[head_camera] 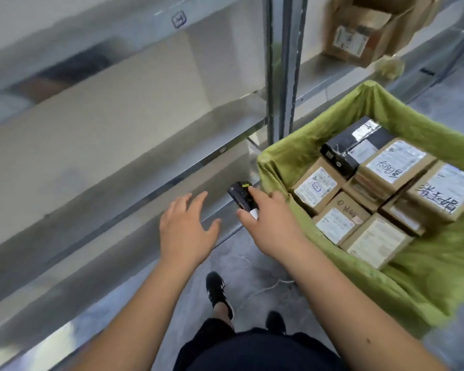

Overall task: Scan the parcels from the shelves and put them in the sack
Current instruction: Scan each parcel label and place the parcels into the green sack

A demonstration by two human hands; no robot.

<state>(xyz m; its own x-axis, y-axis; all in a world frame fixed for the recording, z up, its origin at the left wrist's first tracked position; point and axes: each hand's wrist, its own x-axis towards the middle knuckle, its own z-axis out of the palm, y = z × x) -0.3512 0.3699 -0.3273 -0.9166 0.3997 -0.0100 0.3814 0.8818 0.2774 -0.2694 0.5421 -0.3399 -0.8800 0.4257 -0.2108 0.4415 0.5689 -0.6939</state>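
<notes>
1. You are holding the scanner [243, 197] in your right hand [269, 226], fingers and thumb curling round its black body; its head is pointing toward the front edge of the lower shelf [172, 180], just beside the near corner of the sack.
2. Your left hand [184, 231] is hovering open, fingers spreading and relaxing, carrying nothing; it is sitting over the front edge of that same shelf, apart from the scanner.
3. The green sack [287, 162] is standing to your right, against the shelf upright [285, 76]; its mouth is lying wide open.
4. Several parcels [397, 192] are already resting inside the sack, packed side by side toward its far side: brown boxes with white labels and one black box at the far corner; so a good share of the work is looking done.
5. The shelf bays in front of you are showing no parcel that I can make out, though the blur is hiding much there.
6. One cardboard box [359, 30] is sitting on the upper shelf beyond the upright, near its front edge; I am judging this to be what is left, so you are likely needing to reach up and right, scan its label, then drop it in the sack.
</notes>
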